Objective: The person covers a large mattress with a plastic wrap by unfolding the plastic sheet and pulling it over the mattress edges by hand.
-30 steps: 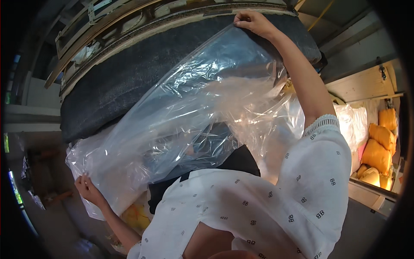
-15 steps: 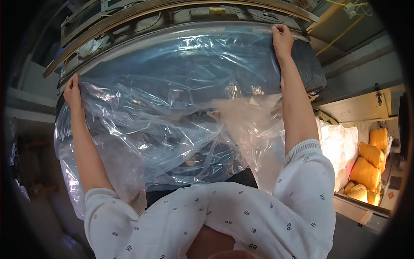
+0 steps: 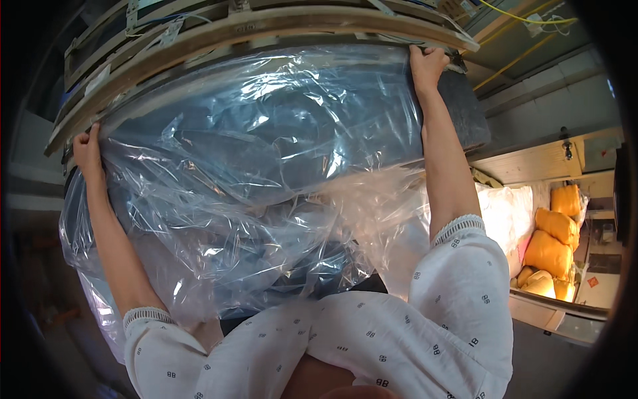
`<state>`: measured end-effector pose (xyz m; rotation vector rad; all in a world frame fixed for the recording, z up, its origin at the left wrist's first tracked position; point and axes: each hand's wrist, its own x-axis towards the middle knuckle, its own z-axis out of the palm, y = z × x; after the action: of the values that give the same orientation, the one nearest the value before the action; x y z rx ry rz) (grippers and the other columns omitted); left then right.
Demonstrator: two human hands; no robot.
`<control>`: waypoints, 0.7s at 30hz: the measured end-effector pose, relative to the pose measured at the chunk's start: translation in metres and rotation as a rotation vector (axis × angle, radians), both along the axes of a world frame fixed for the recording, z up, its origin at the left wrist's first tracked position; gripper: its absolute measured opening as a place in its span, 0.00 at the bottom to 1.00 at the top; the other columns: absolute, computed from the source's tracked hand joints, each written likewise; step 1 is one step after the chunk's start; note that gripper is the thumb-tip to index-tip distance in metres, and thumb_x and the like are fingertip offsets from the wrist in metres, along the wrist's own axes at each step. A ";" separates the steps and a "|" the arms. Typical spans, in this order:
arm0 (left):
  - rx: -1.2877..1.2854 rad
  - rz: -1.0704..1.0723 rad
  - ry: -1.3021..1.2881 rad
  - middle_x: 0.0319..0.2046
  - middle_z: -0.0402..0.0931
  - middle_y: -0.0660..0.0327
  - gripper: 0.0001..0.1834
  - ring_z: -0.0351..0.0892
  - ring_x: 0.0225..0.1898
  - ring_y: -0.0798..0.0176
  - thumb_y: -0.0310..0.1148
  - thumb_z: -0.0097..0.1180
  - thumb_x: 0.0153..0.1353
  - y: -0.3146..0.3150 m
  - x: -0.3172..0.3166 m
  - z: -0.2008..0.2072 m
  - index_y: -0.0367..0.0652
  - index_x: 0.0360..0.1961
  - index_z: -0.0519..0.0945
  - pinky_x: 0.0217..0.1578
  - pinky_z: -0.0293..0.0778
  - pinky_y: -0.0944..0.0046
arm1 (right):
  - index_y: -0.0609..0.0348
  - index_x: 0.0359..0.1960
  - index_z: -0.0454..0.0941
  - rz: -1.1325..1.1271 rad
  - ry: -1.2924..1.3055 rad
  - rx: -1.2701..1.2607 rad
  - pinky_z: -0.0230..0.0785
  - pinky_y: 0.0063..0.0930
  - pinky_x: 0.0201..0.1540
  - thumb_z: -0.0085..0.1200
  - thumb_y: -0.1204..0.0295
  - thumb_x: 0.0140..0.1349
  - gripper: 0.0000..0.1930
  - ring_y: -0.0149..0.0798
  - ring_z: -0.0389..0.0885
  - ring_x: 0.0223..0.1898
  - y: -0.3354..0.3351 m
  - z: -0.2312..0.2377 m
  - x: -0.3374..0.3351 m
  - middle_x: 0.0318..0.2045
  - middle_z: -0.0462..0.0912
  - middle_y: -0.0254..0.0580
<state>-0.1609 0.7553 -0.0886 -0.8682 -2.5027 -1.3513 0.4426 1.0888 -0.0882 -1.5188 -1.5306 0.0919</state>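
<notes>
A wide clear plastic sheet (image 3: pixel 286 146), creased and shiny, is stretched between my two hands and drapes down toward my body. My left hand (image 3: pixel 91 154) is closed on its far left corner, thumb pointing up. At the far right corner my right hand (image 3: pixel 428 66) pinches the sheet, its fingers curled. Both hands are close to the near side of a long wooden bar (image 3: pixel 266 30), which looks curved in this view. Something dark, partly visible at the right, lies under the plastic. The exact fingertip contact is hard to make out.
Slats and a metal bracket (image 3: pixel 135 10) are behind the bar. A dark block-like surface (image 3: pixel 462 113) sits beyond my right forearm. Yellow cables (image 3: pixel 515 66) hang at the upper right. Orange bundles (image 3: pixel 550 249) and white wrapped material (image 3: pixel 508 216) are at the right.
The wooden bar now appears lower and nearer to the sheet's far edge, hiding the ledge seen behind it before. Both hands appear slightly further left, still holding the sheet.
</notes>
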 end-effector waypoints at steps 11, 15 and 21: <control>0.261 -0.168 -0.355 0.32 0.69 0.67 0.16 0.66 0.32 0.73 0.43 0.56 0.55 -0.001 0.033 0.016 0.41 0.36 0.74 0.30 0.63 0.73 | 0.74 0.38 0.70 -0.015 0.030 -0.033 0.53 0.43 0.55 0.41 0.53 0.59 0.27 0.59 0.63 0.48 0.016 0.003 0.018 0.45 0.65 0.66; 0.024 -0.217 -0.065 0.34 0.72 0.64 0.18 0.68 0.34 0.73 0.44 0.56 0.56 -0.015 0.009 -0.003 0.39 0.37 0.76 0.34 0.64 0.73 | 0.69 0.36 0.76 -0.023 -0.101 -0.193 0.56 0.47 0.53 0.41 0.48 0.56 0.30 0.60 0.65 0.50 0.000 0.012 -0.001 0.44 0.70 0.65; 0.149 -0.206 -0.280 0.35 0.76 0.62 0.20 0.71 0.39 0.68 0.42 0.58 0.55 -0.074 0.035 0.064 0.35 0.41 0.77 0.43 0.65 0.67 | 0.61 0.29 0.79 0.440 -0.168 -0.080 0.62 0.33 0.42 0.55 0.50 0.49 0.23 0.38 0.72 0.39 -0.048 0.014 0.015 0.32 0.77 0.41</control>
<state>-0.1255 0.6814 -0.0243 -0.9872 -2.5212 -1.8153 0.4574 1.0407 -0.0746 -1.2500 -1.9988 0.2881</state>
